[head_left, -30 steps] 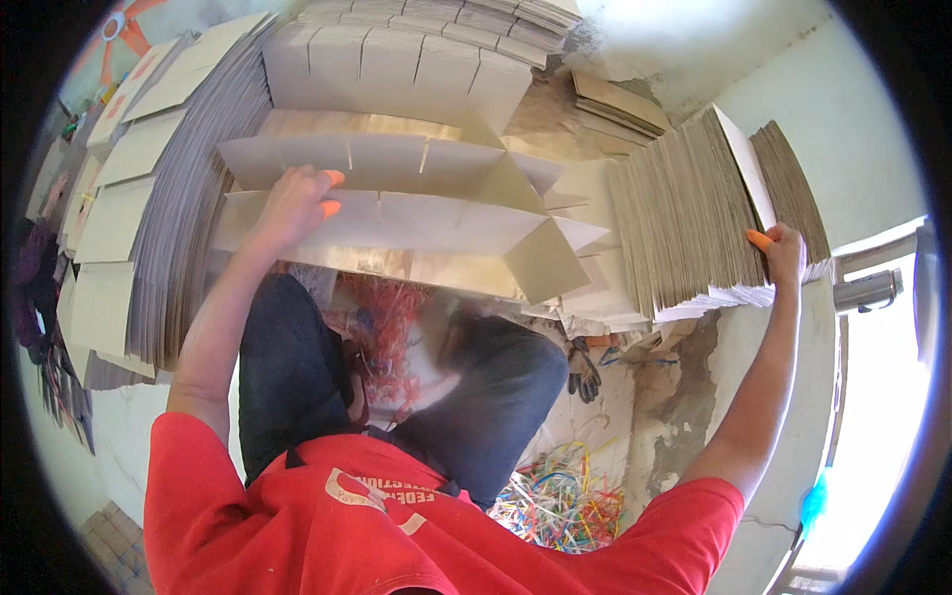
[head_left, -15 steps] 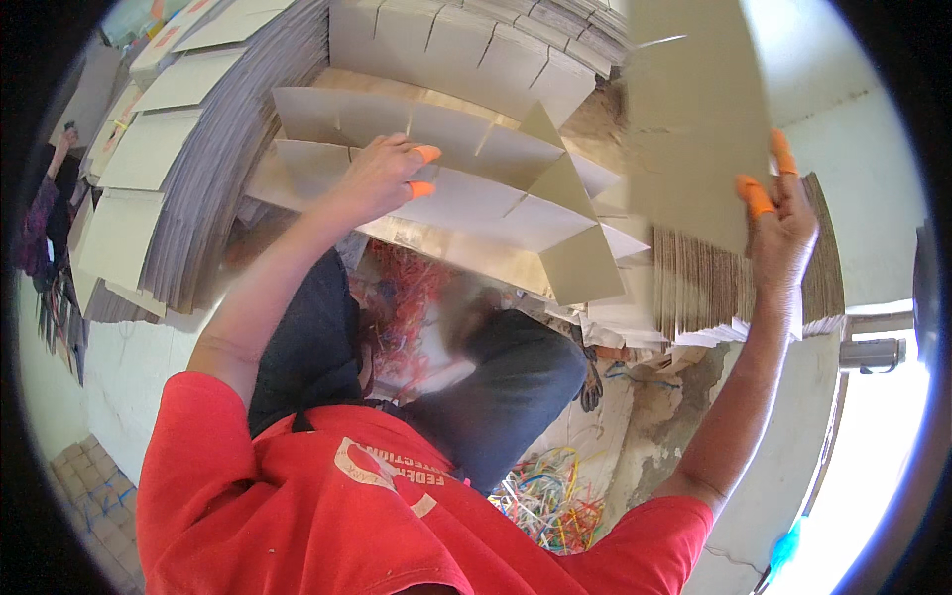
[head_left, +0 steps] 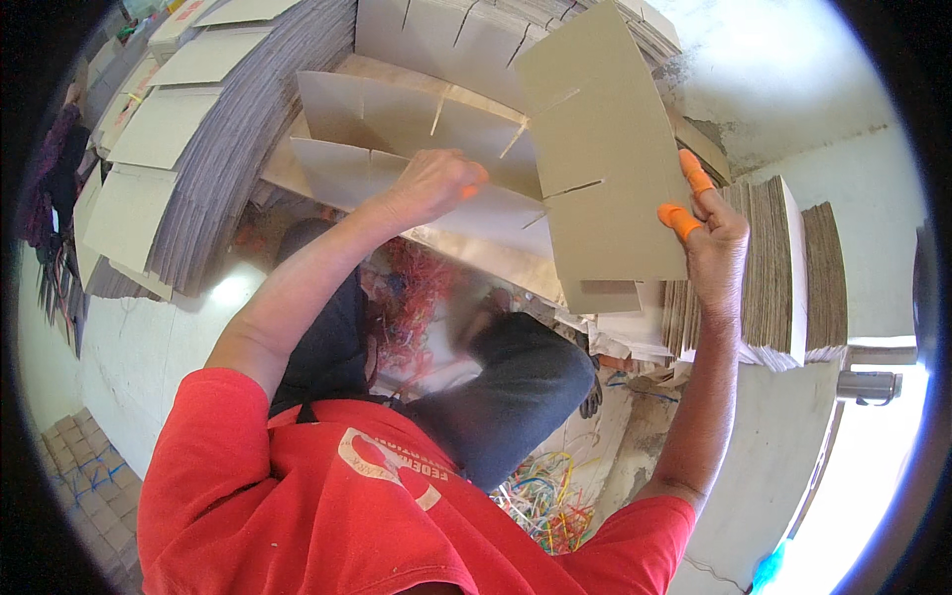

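Observation:
My right hand (head_left: 716, 243), orange covers on its fingertips, grips the right edge of a slotted cardboard sheet (head_left: 605, 149). The sheet is held up over the right end of a cardboard divider (head_left: 397, 114), whose long strips stand on edge on a wooden board (head_left: 461, 253). Closed fingers show on my left hand (head_left: 433, 188), over the front long strip; whatever is in them is hidden. Behind the raised sheet, the cross strips at the divider's right end are mostly covered.
Tall stacks of cardboard sheets stand at the left (head_left: 228, 129) and right (head_left: 769, 268). Another row of slotted cardboard (head_left: 436, 40) lies behind the board. Tangled coloured straps (head_left: 550, 501) lie on the floor by my knee. A person's dark clothing (head_left: 59, 178) shows at far left.
My right hand has brought the sheet left and down, away from the right stack to over the divider's end. My left hand has shifted right along the front strip, its fingers now curled in.

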Demonstrator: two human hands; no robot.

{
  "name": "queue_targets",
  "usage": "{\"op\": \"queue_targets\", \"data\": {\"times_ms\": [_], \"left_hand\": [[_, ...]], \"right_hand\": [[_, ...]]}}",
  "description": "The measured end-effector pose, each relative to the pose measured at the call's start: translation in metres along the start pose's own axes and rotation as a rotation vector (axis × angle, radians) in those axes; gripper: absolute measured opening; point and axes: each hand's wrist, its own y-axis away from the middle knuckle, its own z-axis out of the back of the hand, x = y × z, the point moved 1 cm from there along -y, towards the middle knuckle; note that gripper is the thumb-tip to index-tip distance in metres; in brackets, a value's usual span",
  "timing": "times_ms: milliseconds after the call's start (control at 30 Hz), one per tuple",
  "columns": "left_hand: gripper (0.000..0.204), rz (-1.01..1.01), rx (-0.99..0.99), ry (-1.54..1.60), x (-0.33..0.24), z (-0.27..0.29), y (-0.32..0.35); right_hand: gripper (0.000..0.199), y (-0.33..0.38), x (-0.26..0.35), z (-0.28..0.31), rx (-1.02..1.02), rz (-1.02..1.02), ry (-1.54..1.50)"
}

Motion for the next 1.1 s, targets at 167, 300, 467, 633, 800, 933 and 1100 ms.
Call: {"op": "queue_targets", "data": {"times_ms": [167,300,467,633,800,933,1100], "left_hand": [[0.013,-0.002,-0.036,0.013,0.008,-0.006,-0.001],[0.017,0.013,-0.018,0.026,0.004,-0.003,-0.001],[0.017,0.058,0.021,-0.003,0.001,0.000,-0.002],[0.015,0.052,0.014,0.034,-0.001,-0.004,-0.004],[0.014,0.034,0.012,0.037,0.003,-0.005,-0.001],[0.012,0.013,-0.009,0.011,0.005,-0.013,-0.004],[0.012,-0.012,0.012,0.088,0.006,-0.018,-0.007]], "right_hand": [[0.056,-0.002,-0.009,-0.009,0.039,0.079,-0.044],[0.056,-0.004,-0.011,-0.007,0.047,0.048,-0.016],[0.058,-0.012,0.004,-0.004,0.114,0.085,-0.061],[0.059,-0.007,0.005,-0.010,0.094,0.081,-0.020],[0.061,-0.013,0.000,-0.017,0.183,0.113,0.063],[0.064,-0.020,0.001,-0.026,0.166,0.262,0.071],[0.066,-0.029,0.002,-0.029,0.236,0.128,-0.099]]}}
